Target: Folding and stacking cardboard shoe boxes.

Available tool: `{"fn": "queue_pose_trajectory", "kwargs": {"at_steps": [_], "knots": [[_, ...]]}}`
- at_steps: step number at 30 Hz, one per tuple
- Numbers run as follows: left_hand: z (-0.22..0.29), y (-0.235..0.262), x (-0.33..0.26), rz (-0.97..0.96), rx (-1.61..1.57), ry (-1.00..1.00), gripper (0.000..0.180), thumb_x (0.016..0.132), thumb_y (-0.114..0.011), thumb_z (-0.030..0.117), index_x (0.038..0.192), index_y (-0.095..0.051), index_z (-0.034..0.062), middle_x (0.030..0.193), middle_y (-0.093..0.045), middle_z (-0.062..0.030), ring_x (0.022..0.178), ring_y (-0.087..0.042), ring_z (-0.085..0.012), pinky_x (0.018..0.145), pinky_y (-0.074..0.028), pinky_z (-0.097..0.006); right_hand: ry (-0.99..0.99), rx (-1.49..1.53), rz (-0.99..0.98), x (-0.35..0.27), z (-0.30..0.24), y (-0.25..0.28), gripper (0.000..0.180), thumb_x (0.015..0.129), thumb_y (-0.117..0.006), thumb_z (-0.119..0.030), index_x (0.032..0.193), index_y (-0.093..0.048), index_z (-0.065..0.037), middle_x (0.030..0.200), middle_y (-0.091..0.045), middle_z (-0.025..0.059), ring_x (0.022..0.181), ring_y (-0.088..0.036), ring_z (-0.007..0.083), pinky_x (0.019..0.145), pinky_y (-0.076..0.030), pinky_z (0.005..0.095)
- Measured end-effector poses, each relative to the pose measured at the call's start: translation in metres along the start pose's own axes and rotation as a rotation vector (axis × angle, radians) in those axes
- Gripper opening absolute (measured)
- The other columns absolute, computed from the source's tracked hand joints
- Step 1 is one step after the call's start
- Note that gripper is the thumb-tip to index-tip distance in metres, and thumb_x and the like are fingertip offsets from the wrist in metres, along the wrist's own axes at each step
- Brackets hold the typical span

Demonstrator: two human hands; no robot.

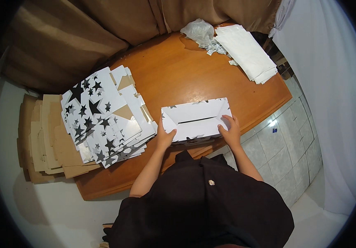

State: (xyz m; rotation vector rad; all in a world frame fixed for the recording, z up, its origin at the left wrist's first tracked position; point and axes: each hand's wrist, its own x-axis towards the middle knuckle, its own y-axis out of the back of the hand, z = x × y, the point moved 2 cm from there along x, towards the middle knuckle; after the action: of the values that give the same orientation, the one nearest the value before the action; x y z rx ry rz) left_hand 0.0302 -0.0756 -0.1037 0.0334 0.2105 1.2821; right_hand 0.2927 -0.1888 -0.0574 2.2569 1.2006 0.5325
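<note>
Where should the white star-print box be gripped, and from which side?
I'd grip the white box at its short ends, left hand from the left, right hand from the right. It lies lengthwise left to right, and the slit along its top suggests flaps that may give.

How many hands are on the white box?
2: the left hand at the left end of the box, and the right hand at its right end. Some fingers may be hidden, but no other hand shows.
</note>
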Motion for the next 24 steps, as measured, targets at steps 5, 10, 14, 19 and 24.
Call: {"fn": "queue_pose_trajectory", "kwargs": {"at_steps": [5, 10, 14, 19, 24], "knots": [[-0.005, 0.006, -0.001, 0.001, -0.108, 0.038, 0.075, 0.077, -0.062, 0.008, 0.140, -0.022, -0.0027, 0.136, -0.037, -0.0214, 0.125, -0.040, -0.0285, 0.104, -0.031, -0.035, -0.001, -0.064, -0.054, 0.003, 0.003, 0.000, 0.040, 0.073, -0.067, -0.022, 0.110, -0.061, -0.009, 0.122, -0.046, 0.0262, 0.116, -0.044, 0.0401, 0.096, -0.037, 0.0410], [-0.042, 0.028, -0.023, 0.020, -0.487, 0.106, 0.072, 0.088, -0.056, 0.030, 0.142, -0.019, -0.0011, 0.142, -0.032, -0.0181, 0.128, -0.035, -0.0252, 0.107, -0.024, -0.033, 0.207, -0.163, 0.171, -0.020, -0.013, 0.010, 0.035, 0.079, -0.064, -0.027, 0.110, -0.062, -0.010, 0.124, -0.046, 0.0248, 0.119, -0.038, 0.0414, 0.102, -0.028, 0.0494], [-0.053, 0.028, -0.049, -0.126, 0.013, -0.069, 0.071, 0.091, -0.047, 0.044, 0.141, -0.024, -0.0015, 0.144, -0.029, -0.0201, 0.135, -0.025, -0.0305, 0.109, -0.020, -0.038, 0.337, -0.286, -0.104, -0.029, -0.022, 0.004, 0.041, 0.080, -0.062, -0.031, 0.117, -0.059, -0.013, 0.130, -0.043, 0.0228, 0.126, -0.029, 0.0431, 0.105, -0.023, 0.0521], [0.019, 0.008, -0.049, -0.004, 0.174, -0.358, 0.068, 0.087, -0.053, 0.041, 0.136, -0.035, -0.0011, 0.139, -0.038, -0.0198, 0.129, -0.034, -0.0329, 0.107, -0.023, -0.041, 0.272, -0.293, -0.101, -0.021, -0.021, 0.009, 0.041, 0.084, -0.058, -0.033, 0.121, -0.057, -0.013, 0.137, -0.038, 0.0226, 0.131, -0.021, 0.0429, 0.107, -0.017, 0.0520], [0.140, -0.033, -0.027, 0.324, 0.538, -0.785, 0.051, 0.075, -0.067, 0.031, 0.117, -0.057, 0.0053, 0.124, -0.055, -0.0131, 0.115, -0.047, -0.0310, 0.100, -0.029, -0.044, 0.211, 0.202, -0.265, 0.024, 0.019, 0.004, 0.043, 0.096, -0.039, -0.030, 0.129, -0.048, -0.005, 0.140, -0.037, 0.0173, 0.134, -0.025, 0.0320, 0.110, -0.016, 0.0419]]}}
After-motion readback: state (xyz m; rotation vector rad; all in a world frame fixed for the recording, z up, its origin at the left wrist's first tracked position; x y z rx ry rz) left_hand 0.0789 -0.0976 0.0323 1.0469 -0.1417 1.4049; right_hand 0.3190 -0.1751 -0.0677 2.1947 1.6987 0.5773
